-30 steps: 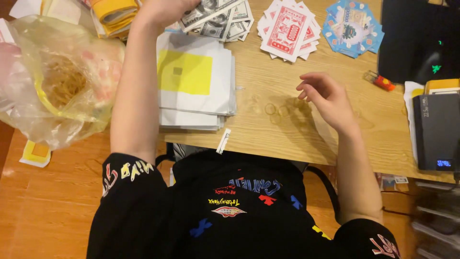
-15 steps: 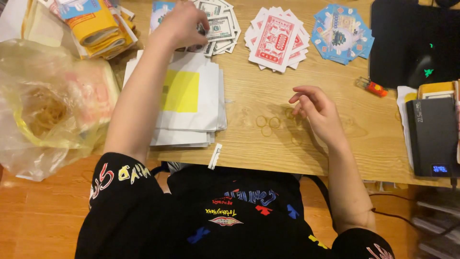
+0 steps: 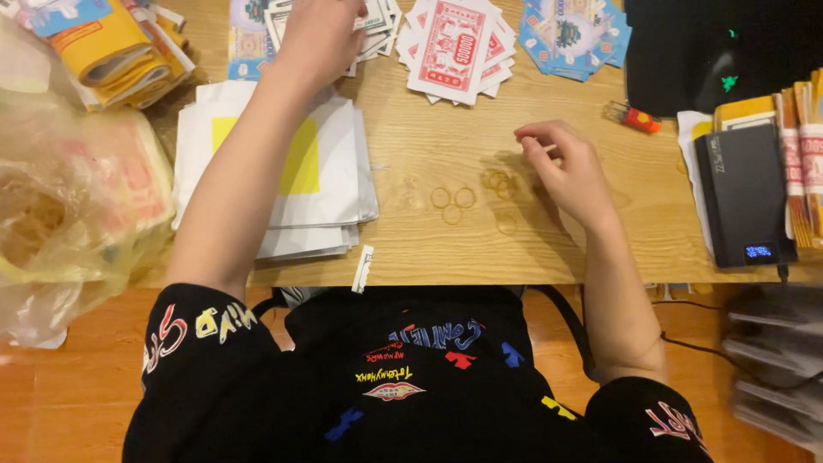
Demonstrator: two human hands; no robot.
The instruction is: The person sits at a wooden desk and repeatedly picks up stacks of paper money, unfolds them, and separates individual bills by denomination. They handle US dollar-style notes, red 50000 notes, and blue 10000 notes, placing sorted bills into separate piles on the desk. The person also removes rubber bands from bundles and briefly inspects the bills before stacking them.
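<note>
Wooden desk (image 3: 429, 249): left hand (image 3: 321, 34) presses grey banknotes (image 3: 377, 21), right hand (image 3: 566, 167) fingers pinch thin tan rubber band (image 3: 536, 141).

— What colour is the tabletop (image 3: 549, 249)?
— Light wood with a wavy grain. The floor (image 3: 69, 386) below it is a warmer orange-brown.
— And the paper fans along the far edge?
— The middle fan of notes (image 3: 454, 47) is red print on white. The fan to its right (image 3: 574, 34) is blue with a pale centre picture. The fan under the left hand (image 3: 321, 34) looks grey-green on white.
— The stack of sheets (image 3: 330, 171)?
— White, with a bright yellow rectangle on top.
— The rubber bands (image 3: 454, 199)?
— Tan, nearly the wood's colour.
— Anything dark?
— A black power bank (image 3: 741, 193) with a small blue display, and a black shirt (image 3: 411, 386) with red, yellow and blue lettering.
</note>
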